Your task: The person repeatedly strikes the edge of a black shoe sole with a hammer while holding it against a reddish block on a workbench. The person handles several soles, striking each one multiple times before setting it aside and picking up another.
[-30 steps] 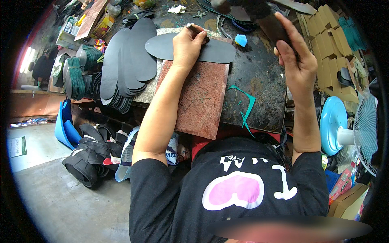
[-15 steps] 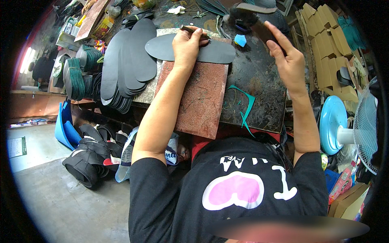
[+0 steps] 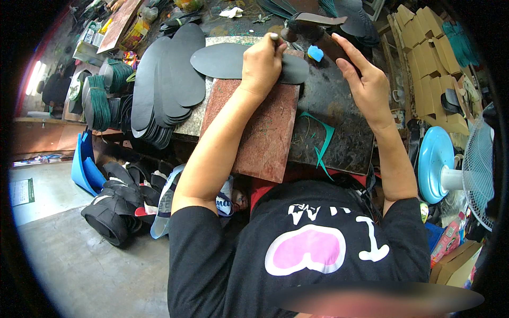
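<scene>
A dark grey sole-shaped sheet (image 3: 218,61) lies crosswise over the far end of a reddish rough board (image 3: 254,127). My left hand (image 3: 262,66) is closed round a short rod-like punch (image 3: 274,36) over the sheet's right half. Only the pale top end of the punch shows above my fist; its lower tip is hidden. My right hand (image 3: 366,87) grips the dark handle of a hammer (image 3: 319,38), raised to the right of the punch. The hammer's head hangs just beside the punch, apart from it.
A fanned stack of dark sole-shaped sheets (image 3: 168,74) is left of the board. Bundles of green cord-like strands (image 3: 98,103) stand farther left. A blue lump (image 3: 315,53) and green scrap (image 3: 324,135) lie on the black table (image 3: 344,122). A fan (image 3: 480,164) stands right.
My left hand has moved right along the sheet, and the punch has gone from slanted to about upright. The hammer has swung left toward it. The sheet has hardly moved.
</scene>
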Demonstrator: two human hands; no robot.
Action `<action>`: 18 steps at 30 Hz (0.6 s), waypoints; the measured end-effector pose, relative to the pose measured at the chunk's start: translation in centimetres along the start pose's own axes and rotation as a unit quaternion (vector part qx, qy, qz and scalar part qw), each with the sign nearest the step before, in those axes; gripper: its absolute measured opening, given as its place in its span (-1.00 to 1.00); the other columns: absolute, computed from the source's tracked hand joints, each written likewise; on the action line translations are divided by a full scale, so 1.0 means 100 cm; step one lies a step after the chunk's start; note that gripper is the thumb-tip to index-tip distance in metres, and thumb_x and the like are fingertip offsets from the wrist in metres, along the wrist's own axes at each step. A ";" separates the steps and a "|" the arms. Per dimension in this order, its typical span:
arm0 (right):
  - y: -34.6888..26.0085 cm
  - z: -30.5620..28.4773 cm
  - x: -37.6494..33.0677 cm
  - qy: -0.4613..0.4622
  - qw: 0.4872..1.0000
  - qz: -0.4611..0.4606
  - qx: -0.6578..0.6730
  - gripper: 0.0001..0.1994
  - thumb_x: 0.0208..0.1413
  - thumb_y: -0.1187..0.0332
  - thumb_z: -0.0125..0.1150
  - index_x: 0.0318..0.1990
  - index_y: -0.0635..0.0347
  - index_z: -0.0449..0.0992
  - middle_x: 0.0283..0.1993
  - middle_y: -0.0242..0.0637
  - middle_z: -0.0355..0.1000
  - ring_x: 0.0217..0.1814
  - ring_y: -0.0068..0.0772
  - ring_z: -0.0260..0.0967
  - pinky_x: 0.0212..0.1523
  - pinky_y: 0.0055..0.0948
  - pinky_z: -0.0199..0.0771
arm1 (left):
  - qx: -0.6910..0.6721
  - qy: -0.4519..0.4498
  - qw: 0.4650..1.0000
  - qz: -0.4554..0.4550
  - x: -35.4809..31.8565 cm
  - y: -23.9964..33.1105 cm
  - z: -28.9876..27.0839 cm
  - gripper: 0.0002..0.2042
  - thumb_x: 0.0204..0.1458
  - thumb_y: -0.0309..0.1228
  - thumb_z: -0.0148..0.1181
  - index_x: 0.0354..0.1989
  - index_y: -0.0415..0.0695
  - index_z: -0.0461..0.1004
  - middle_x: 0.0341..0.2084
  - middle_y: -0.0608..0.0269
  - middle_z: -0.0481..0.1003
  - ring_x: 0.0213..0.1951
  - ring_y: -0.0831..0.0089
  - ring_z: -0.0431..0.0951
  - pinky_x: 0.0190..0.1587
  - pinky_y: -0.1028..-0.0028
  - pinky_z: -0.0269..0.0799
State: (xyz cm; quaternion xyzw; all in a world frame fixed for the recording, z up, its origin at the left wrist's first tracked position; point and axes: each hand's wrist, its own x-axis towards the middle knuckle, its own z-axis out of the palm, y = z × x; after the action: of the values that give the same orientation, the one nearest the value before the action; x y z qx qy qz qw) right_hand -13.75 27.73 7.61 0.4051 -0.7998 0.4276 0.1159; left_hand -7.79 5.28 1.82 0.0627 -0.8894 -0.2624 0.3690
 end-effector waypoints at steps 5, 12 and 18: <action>0.013 0.015 -0.005 -0.045 0.989 -0.017 -0.141 -0.61 0.21 0.06 0.13 0.21 -0.36 0.43 -0.26 -0.17 0.57 -0.29 -0.06 0.54 -0.33 -0.21 0.50 | -0.364 0.078 0.892 -0.258 0.008 -0.011 -0.010 -0.90 0.24 -0.49 0.08 -0.22 -0.29 0.40 -0.33 0.10 0.54 -0.29 0.40 0.61 -0.25 0.46 0.66; 0.017 0.020 -0.010 -0.070 0.983 -0.005 -0.170 -0.56 0.22 0.03 0.10 0.26 -0.36 0.36 -0.23 -0.15 0.57 -0.26 -0.02 0.54 -0.30 -0.15 0.51 | -0.376 0.113 0.883 -0.258 0.012 -0.037 -0.045 -0.91 0.16 -0.52 0.17 -0.26 -0.28 0.41 -0.38 0.16 0.54 -0.36 0.49 0.59 -0.34 0.54 0.61; 0.020 0.018 -0.007 -0.090 0.983 0.001 -0.162 -0.54 0.19 0.02 0.12 0.26 -0.38 0.36 -0.23 -0.14 0.57 -0.26 -0.04 0.54 -0.26 -0.15 0.52 | -0.341 0.095 0.888 -0.293 0.002 -0.040 -0.032 -0.89 0.12 -0.51 0.23 -0.26 -0.30 0.50 -0.41 0.19 0.56 -0.42 0.55 0.59 -0.41 0.57 0.58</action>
State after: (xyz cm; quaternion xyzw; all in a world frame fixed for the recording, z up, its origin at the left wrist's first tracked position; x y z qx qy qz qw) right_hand -14.48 27.31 4.98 0.4167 -0.8662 0.2542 0.1068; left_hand -6.07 0.48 1.81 0.2157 -0.6468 -0.6385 0.3570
